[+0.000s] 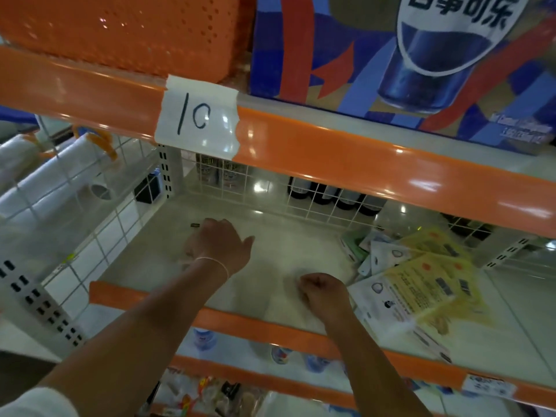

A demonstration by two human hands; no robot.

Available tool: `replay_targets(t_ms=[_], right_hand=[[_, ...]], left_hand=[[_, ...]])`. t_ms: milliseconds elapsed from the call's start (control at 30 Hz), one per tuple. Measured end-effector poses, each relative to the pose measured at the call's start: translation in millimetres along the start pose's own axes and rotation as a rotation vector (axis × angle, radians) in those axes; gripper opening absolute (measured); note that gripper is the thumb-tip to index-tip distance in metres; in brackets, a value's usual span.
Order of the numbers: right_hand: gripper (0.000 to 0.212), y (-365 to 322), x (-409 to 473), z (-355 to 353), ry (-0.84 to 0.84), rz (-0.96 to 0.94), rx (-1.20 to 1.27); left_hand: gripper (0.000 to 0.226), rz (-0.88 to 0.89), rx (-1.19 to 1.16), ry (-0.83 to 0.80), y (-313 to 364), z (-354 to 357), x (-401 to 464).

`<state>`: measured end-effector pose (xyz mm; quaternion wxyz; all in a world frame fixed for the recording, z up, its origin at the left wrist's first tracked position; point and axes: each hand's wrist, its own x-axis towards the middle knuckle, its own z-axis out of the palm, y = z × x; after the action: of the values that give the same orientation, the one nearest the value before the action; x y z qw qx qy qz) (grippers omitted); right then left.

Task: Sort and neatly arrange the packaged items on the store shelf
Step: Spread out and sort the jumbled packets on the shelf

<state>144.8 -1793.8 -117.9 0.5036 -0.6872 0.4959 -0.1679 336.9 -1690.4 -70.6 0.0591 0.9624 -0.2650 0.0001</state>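
Left hand [221,245] lies flat with straight fingers on the bare shelf [279,245] at centre, right hand [323,291] is fisted and holds nothing, and the jumbled packets [421,281] at right should probably be gathered squarely, edges aligned.

Both hands were in over the shelf [270,236]: the left hand [221,245] lay palm down on it, the right hand [323,291] curled into a fist beside the heap of yellow and white packets [421,284], under a "10" label [197,115].
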Motion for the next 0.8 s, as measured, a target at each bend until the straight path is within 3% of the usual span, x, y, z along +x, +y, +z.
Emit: replay_targets(t_ms=[100, 233, 400, 500, 633, 800], right_hand=[[0.014, 0.7, 2.6, -19.0, 0.02, 0.015, 0.115], [0.019, 3.8, 2.4, -54.8, 0.055, -0.019, 0.152], [0.027, 20.9, 6.7, -108.2, 0.138, -0.028, 0.104], [0.021, 36.3, 9.2, -139.0, 0.196, -0.014, 0.088], [0.024, 57.7, 9.6, -172.7, 0.26, 0.031, 0.01], [0.036, 78.7, 10.5, -196.6, 0.285, 0.052, -0.099]], left_hand=[[0.063, 0.159, 0.032, 0.04, 37.4, -8.6, -15.4], [0.052, 0.358, -0.019, 0.018, 84.6, -6.9, -34.4], [0.046, 0.545, -0.179, -0.181, 141.2, 7.5, -56.2], [0.039, 0.653, -0.232, -0.279, 173.9, 23.1, -68.7], [0.028, 0.689, -0.241, -0.317, 206.5, 44.8, -82.1], [0.042, 0.559, -0.259, -0.326, 228.1, 64.2, -93.3]])
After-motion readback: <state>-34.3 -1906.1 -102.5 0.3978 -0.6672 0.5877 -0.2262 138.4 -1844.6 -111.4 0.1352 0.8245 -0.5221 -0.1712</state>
